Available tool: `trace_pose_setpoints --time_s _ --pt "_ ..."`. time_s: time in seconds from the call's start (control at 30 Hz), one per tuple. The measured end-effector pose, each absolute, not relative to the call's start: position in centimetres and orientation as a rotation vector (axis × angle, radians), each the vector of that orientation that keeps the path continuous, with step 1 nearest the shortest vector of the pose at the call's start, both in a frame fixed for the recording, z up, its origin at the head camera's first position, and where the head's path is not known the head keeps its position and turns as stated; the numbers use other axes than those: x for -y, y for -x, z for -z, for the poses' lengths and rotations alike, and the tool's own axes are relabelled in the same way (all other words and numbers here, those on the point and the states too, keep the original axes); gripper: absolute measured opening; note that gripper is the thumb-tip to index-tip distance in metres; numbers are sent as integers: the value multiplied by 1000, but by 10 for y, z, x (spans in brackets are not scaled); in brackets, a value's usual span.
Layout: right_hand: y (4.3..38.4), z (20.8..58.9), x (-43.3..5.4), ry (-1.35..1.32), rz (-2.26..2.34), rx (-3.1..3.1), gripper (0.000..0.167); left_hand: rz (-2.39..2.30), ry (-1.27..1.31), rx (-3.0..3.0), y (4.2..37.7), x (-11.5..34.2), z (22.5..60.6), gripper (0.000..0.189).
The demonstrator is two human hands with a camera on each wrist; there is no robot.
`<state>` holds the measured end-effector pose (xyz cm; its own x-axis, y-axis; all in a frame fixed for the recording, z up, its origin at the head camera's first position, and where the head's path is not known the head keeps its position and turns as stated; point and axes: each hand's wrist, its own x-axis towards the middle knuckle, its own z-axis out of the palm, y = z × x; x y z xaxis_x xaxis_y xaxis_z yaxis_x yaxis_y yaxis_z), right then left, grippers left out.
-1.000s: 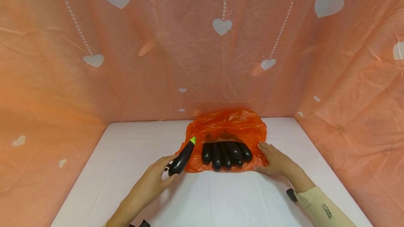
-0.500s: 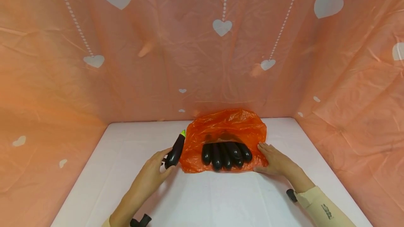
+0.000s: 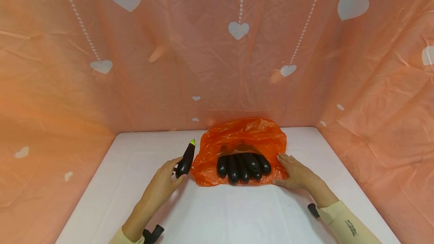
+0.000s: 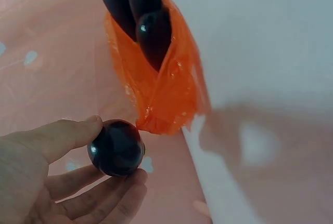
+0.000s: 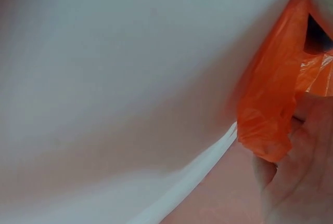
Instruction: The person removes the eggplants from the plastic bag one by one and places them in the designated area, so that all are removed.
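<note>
My left hand [image 3: 166,180] grips a dark eggplant [image 3: 185,160], thumb on one side and fingers on the other, just left of the bag. Its green stem tip points away from me; the left wrist view shows the rounded end of this eggplant [image 4: 117,148]. An orange plastic bag [image 3: 247,131] lies at the back of the table, with several black eggplants [image 3: 244,166] side by side at its mouth. At the bag's right edge, my right hand [image 3: 296,172] holds the film between thumb and fingers, as the right wrist view shows the bag [image 5: 270,99] there.
The table [image 3: 237,214] has a white cover. Peach curtains [image 3: 217,67] with white hearts stand behind it and on both sides. Black wrist mounts [image 3: 152,233] sit at the forearms.
My left hand has carried the eggplant leftward, from over the bag's left edge to beside it, turning it more upright in the head view. The right hand and the other eggplants have stayed put.
</note>
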<state>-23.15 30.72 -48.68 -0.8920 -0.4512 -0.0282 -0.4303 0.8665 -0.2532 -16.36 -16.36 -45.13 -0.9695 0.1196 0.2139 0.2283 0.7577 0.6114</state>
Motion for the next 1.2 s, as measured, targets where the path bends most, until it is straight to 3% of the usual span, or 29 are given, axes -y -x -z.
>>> trace_pose_setpoints --time_s 1.2 --pt "234 488 -309 713 355 -2950 104 1027 196 2854 191 162 485 55"
